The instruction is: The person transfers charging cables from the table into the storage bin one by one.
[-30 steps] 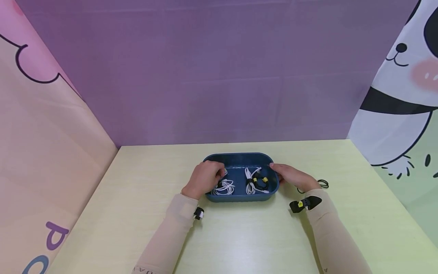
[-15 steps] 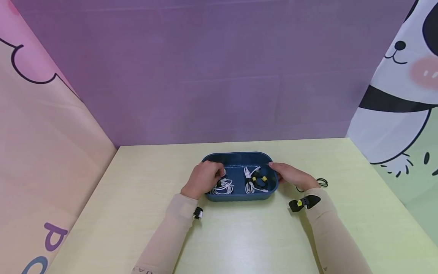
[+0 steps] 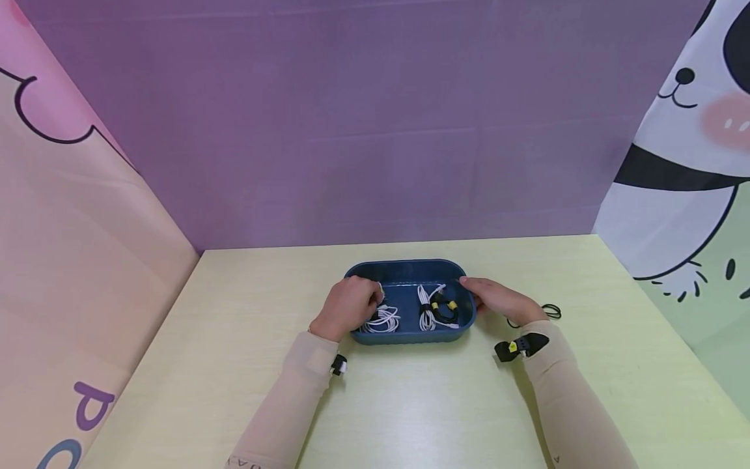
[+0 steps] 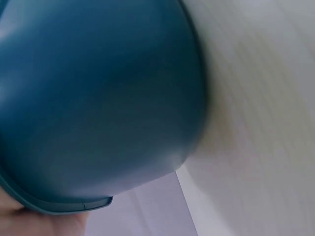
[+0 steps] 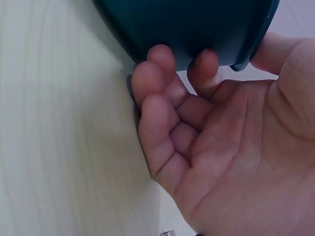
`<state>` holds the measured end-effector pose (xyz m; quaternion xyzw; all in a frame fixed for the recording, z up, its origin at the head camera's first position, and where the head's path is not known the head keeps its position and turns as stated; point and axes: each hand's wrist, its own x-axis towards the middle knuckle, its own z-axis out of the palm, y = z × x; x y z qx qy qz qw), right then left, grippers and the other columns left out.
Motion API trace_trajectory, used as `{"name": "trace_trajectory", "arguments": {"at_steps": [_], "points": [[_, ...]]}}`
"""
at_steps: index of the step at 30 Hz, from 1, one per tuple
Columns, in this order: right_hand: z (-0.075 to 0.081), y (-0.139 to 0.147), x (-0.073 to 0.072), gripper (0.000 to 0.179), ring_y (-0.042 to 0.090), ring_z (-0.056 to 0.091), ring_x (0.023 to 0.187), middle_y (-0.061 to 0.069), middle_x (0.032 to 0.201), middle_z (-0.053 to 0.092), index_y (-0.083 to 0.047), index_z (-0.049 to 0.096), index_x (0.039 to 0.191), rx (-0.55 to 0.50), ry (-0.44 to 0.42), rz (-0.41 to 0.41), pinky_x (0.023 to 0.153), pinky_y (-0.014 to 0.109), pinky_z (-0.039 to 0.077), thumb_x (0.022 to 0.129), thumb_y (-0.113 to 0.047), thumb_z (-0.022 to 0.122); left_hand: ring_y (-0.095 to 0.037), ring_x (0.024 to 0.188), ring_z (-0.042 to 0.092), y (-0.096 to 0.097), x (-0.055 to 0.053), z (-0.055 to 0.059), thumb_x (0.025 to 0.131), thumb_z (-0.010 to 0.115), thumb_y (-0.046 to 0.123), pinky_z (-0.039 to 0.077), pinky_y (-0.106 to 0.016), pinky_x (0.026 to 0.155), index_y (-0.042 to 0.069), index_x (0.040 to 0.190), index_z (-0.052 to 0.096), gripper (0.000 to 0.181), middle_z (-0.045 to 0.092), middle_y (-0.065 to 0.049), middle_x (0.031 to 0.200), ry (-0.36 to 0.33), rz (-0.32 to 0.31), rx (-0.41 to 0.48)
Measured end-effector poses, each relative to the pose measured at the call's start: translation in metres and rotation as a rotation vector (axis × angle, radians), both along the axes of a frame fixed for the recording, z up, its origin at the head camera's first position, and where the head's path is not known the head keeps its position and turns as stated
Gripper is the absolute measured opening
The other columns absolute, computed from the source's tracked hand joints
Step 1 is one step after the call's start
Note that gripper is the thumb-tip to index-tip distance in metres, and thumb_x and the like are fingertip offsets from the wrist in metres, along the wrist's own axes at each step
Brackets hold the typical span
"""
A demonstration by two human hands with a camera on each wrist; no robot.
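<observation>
A dark blue tray with rounded corners stands on the table. My left hand reaches over its left rim, fingers curled down inside at a white cable, mostly hidden by the hand. Below those fingers lies a coiled white cable bundle. The tray's right half holds a white cable bundle with a dark tie, beside a black coiled cable with yellow ends. My right hand grips the right wall, thumb at the rim and fingertips against the outside.
Another black cable lies coiled on the table, partly behind my right wrist. A purple backdrop rises behind the table's far edge. Printed cloths flank both sides.
Both hands stay at the tray. The bit of white cable by my left fingertips has shifted slightly up and left. The whole view has drifted a little.
</observation>
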<state>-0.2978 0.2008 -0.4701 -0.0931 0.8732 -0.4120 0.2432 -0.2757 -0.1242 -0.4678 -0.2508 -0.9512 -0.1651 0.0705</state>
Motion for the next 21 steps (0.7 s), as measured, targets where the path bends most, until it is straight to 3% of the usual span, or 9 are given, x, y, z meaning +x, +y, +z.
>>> {"name": "trace_trajectory", "arguments": {"at_steps": [10, 13, 18, 21], "points": [[0.001, 0.0, 0.0, 0.064, 0.021, 0.06, 0.097, 0.011, 0.108, 0.064, 0.0, 0.049, 0.146, -0.007, 0.013, 0.007, 0.103, 0.049, 0.043, 0.11, -0.05, 0.031, -0.014, 0.077, 0.062, -0.001, -0.002, 0.0, 0.092, 0.074, 0.013, 0.057, -0.035, 0.077, 0.011, 0.097, 0.078, 0.006, 0.076, -0.002, 0.093, 0.001, 0.04, 0.074], [0.0, 0.001, 0.0, 0.065, 0.021, 0.061, 0.097, 0.011, 0.108, 0.064, 0.001, 0.049, 0.146, -0.006, 0.015, 0.009, 0.103, 0.049, 0.043, 0.11, -0.05, 0.031, -0.016, 0.082, 0.065, -0.004, -0.003, 0.0, 0.092, 0.073, 0.012, 0.057, -0.037, 0.08, 0.012, 0.099, 0.077, 0.008, 0.075, -0.002, 0.096, 0.05, 0.06, 0.115], [-0.002, 0.002, -0.003, 0.065, 0.02, 0.062, 0.097, 0.01, 0.109, 0.065, -0.001, 0.049, 0.147, -0.006, 0.008, -0.002, 0.104, 0.047, 0.044, 0.11, -0.051, 0.032, -0.021, 0.088, 0.063, -0.014, -0.007, 0.001, 0.092, 0.072, 0.01, 0.056, -0.038, 0.079, 0.012, 0.103, 0.075, 0.012, 0.072, -0.004, 0.098, 0.196, 0.1, 0.178], [-0.003, 0.003, -0.002, 0.065, 0.02, 0.062, 0.097, 0.01, 0.11, 0.065, -0.001, 0.049, 0.146, -0.011, 0.005, -0.005, 0.101, 0.043, 0.046, 0.11, -0.052, 0.032, -0.025, 0.093, 0.062, -0.02, -0.009, 0.002, 0.093, 0.07, 0.01, 0.056, -0.041, 0.08, 0.011, 0.11, 0.073, 0.018, 0.069, -0.008, 0.103, 0.204, 0.162, 0.242]]}}
